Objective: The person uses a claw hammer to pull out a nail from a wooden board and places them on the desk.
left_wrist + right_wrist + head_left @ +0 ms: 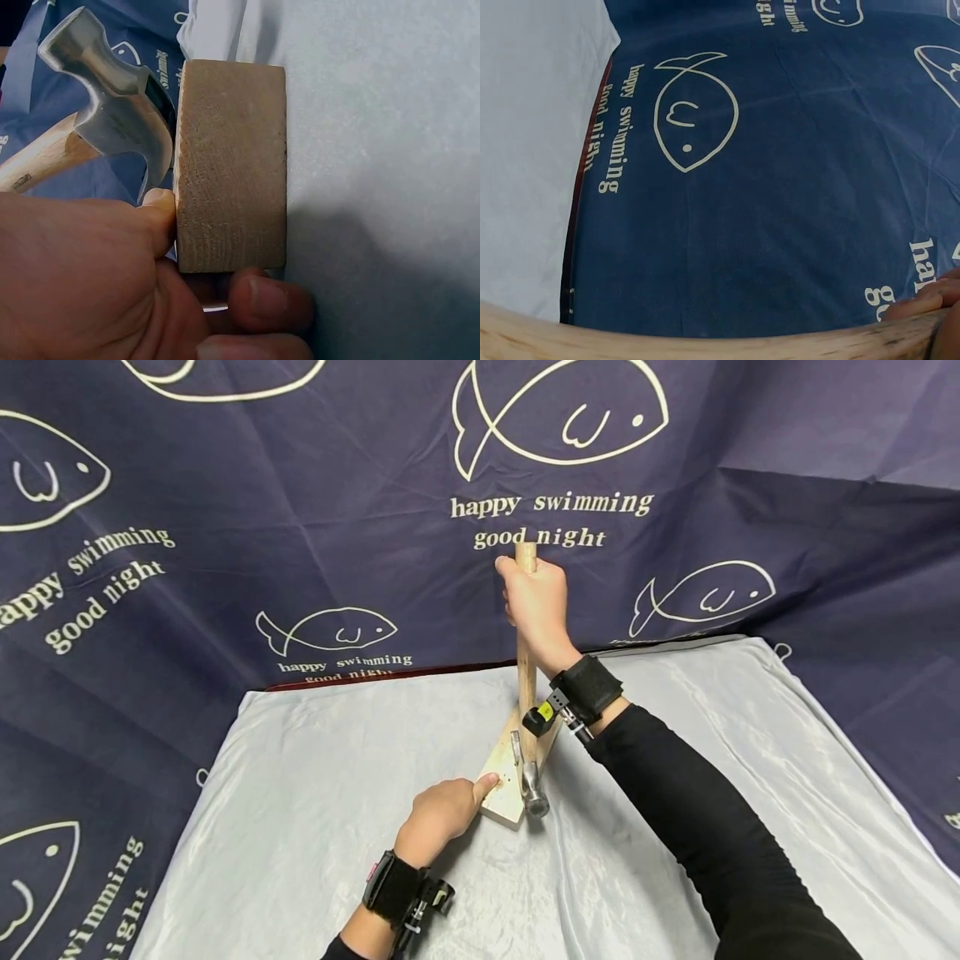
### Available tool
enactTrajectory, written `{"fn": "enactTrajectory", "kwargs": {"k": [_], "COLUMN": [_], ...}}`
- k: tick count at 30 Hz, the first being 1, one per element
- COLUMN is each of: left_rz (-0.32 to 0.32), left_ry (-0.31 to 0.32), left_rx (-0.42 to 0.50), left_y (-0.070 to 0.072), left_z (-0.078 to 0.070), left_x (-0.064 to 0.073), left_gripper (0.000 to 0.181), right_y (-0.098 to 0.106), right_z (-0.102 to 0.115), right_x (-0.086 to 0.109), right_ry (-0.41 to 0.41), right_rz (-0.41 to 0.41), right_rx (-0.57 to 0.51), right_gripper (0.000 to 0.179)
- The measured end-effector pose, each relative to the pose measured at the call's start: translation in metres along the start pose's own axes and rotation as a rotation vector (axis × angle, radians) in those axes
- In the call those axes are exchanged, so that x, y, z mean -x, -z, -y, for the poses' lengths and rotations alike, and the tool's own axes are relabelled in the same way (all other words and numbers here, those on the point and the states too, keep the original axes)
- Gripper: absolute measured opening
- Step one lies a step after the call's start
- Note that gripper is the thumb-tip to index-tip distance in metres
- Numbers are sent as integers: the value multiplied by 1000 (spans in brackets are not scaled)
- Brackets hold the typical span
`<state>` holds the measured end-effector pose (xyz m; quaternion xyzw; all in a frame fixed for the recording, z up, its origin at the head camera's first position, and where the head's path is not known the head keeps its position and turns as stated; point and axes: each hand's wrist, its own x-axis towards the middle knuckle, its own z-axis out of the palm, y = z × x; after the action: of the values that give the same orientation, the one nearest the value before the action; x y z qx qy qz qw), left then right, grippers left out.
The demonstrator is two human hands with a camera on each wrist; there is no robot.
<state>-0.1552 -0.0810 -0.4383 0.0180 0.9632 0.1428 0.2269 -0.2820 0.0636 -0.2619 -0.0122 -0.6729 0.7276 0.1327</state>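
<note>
A claw hammer with a steel head [532,789] and a pale wooden handle [527,672] is gripped by my right hand [536,602] near the handle's far end. The handle rises steeply away from the head. Beneath the head lies a wooden block [501,800], with small dark marks on its top. My left hand [442,810] holds the block at its near left, thumb on the top face and fingers curled at the side. In the left wrist view, the hammer's claw [154,154] curves close to the block's top face, just beyond the thumb. The right wrist view shows the handle [705,346] along the bottom.
A pale, wrinkled cloth [337,752] covers the table under the block. Behind and beside the table hangs a dark blue curtain [360,527] printed with white fish and lettering. The table's back edge [420,672] runs close to the curtain.
</note>
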Motion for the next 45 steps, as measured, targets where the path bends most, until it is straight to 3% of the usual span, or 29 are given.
{"fn": "enactTrajectory", "kwargs": {"k": [5, 21, 28, 40, 45], "left_rz": [-6, -5, -22, 0, -1], "left_ry": [-2, -16, -38, -22, -22], "left_rx": [-11, -16, -17, -32, -46], "left_y": [2, 2, 3, 3, 3], "left_z": [0, -4, -2, 0, -1], "left_x": [-1, -1, 0, -1, 0], "left_gripper": [74, 74, 74, 74, 75], "right_y": [1, 10, 9, 11, 15], "right_z": [13, 17, 22, 27, 29], "right_x": [13, 20, 32, 57, 64], "right_ry": [20, 71, 97, 170, 178], "right_rz": [-10, 10, 16, 75, 56], "right_rx": [1, -28, -30, -12, -40], "right_gripper": [32, 34, 33, 36, 35]}}
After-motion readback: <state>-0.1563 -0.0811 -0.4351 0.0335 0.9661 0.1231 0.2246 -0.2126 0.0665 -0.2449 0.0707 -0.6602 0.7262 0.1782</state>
